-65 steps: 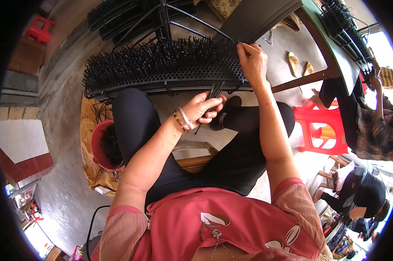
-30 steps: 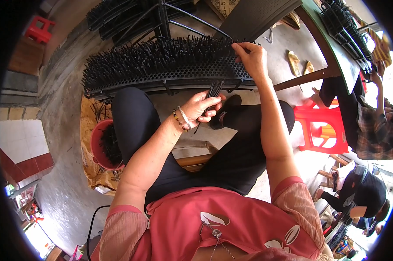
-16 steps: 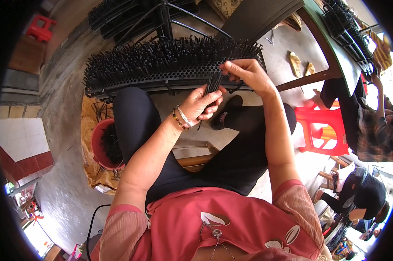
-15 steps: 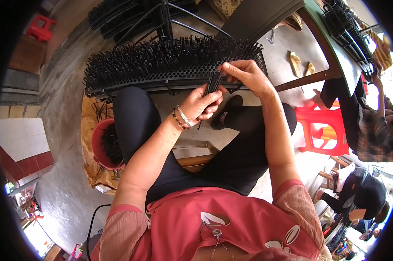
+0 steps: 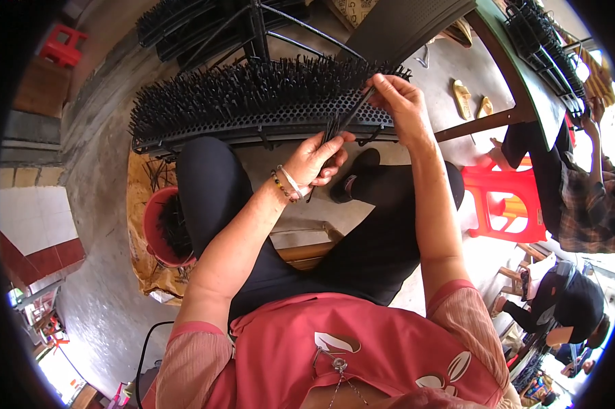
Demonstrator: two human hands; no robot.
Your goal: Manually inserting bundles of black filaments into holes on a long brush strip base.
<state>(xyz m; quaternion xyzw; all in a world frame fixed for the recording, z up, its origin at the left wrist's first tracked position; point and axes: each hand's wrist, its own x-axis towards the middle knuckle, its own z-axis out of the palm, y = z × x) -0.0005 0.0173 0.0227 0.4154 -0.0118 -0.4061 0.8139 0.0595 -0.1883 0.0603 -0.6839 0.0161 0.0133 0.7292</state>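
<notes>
My left hand (image 5: 314,162) is closed round a bundle of thin black strips (image 5: 332,125), whose tips stick up past the thumb. Up and to the right, my right hand (image 5: 403,105) pinches the upper end of a black strip (image 5: 358,108). That strip slants down toward the bundle; whether it is one or several cannot be made out. Just beyond both hands lies a long black perforated panel (image 5: 208,127) in a wire frame. Rows of upright black strips (image 5: 225,92) fill most of its holes, while a band of bare holes runs along the near side.
A red bucket (image 5: 155,235) holding black strips stands left of my knee on brown sheeting (image 5: 144,269). At right are a green-topped table (image 5: 508,61), a red plastic stool (image 5: 501,204) and other people (image 5: 590,204). Yellow slippers (image 5: 462,100) lie under the table.
My right hand has moved up and to the right, away from the bundle, drawing a black strip along. My left hand stays nearly in place with the bundle.
</notes>
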